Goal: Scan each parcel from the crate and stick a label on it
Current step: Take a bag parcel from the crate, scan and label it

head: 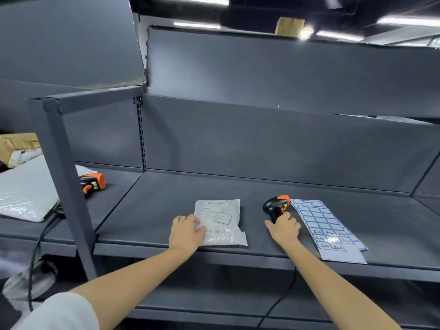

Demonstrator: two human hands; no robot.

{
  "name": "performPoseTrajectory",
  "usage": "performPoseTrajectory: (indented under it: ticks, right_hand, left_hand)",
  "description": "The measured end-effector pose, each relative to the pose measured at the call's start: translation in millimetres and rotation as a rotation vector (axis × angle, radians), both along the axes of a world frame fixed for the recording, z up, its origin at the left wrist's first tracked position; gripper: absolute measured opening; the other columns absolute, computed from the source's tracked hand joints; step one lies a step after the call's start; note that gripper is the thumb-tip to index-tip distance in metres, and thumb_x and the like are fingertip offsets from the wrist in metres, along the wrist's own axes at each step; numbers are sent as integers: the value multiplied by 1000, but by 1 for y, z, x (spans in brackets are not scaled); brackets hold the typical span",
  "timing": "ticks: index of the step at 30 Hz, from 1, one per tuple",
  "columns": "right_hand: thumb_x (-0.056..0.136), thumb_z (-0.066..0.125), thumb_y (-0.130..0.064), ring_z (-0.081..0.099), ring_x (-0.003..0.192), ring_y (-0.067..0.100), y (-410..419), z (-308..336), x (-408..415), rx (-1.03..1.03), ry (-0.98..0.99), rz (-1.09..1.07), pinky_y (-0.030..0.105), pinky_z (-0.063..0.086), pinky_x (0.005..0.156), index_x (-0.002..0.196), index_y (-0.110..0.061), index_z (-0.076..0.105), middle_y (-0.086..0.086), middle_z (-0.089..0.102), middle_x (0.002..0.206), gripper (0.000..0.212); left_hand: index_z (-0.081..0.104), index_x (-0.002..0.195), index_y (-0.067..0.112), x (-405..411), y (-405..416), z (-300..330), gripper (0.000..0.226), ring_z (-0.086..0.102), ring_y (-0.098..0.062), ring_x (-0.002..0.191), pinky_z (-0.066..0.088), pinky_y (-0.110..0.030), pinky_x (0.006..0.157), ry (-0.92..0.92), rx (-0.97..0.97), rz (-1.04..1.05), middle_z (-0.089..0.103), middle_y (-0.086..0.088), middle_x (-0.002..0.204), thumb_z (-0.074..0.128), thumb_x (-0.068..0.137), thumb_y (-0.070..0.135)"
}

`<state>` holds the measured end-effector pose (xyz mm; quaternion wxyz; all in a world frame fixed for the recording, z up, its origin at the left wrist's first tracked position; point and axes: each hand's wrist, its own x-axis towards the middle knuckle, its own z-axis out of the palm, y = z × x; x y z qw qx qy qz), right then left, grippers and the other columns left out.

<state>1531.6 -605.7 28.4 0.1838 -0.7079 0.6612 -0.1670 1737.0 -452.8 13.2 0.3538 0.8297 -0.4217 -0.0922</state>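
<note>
Okay — counts first. One white parcel (220, 222) lies flat on the dark grey shelf (238, 186), near its front edge. Two scanners, both black and orange: one scanner (276, 207) just right of the parcel, upright on the shelf, and a second scanner (92, 183) lying on its side further left, past the grey upright post (64, 177). One stack of label sheets (326, 228) lies flat right of the near scanner, its blue-bordered stickers in rows; a few lower ones carry handwriting, too small to read. The parcel has a printed shipping slip with a barcode on top and one blue-bordered sticker on its face — text not legible.

Left hand (185, 232) rests on the parcel's left edge, fingers curled over it and pressing it to the shelf. Right hand (284, 228) grips the near scanner's handle, fingers wrapped round it; a black cable (283, 296) drops from it below the shelf edge.

Far left: one large grey poly mailer (26, 191) on the neighbouring shelf, cardboard boxes (17, 146) behind it. One more cardboard box (289, 26) sits on top of the shelving, print unreadable.
</note>
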Motion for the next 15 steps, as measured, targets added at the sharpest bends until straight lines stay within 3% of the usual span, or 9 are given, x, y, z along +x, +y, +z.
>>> performPoseTrajectory:
  ticks: [4,6,8,11,15]
  right_hand:
    - [93,58,-28,45,125,36,-2,2,-2,-29,106,-37,35,30,102,129,1,33,22,49,132,53]
    - [91,59,-24,49,120,36,-3,4,-3,-17,44,-68,36,32,100,125,2,39,21,54,126,47]
    - [89,60,-22,53,112,38,1,10,-3,6,-136,-99,38,36,95,119,4,45,23,57,118,43]
    - [84,61,-28,55,90,31,15,23,4,41,-455,-103,33,41,75,112,0,52,19,62,103,41]
    - [83,56,-24,53,55,24,32,45,21,155,-781,-8,29,44,56,94,-5,51,9,56,67,23]
  left_hand:
    - [60,110,15,3,3,-4,25,43,-18,119,43,-27,81,38,-51,-34,59,3,104,55,91,30]
    - [59,111,16,5,7,-5,27,45,-17,117,42,-26,79,35,-69,-65,57,5,103,55,91,35]
    - [57,114,18,9,11,-4,32,45,-16,116,43,-28,83,27,-88,-92,57,7,107,54,91,39]
    - [54,117,19,12,18,-3,34,45,-15,116,41,-27,83,8,-126,-75,51,12,106,54,91,40]
    - [51,123,18,16,23,-2,36,43,-16,120,40,-27,82,-44,-124,-46,51,8,108,51,93,37]
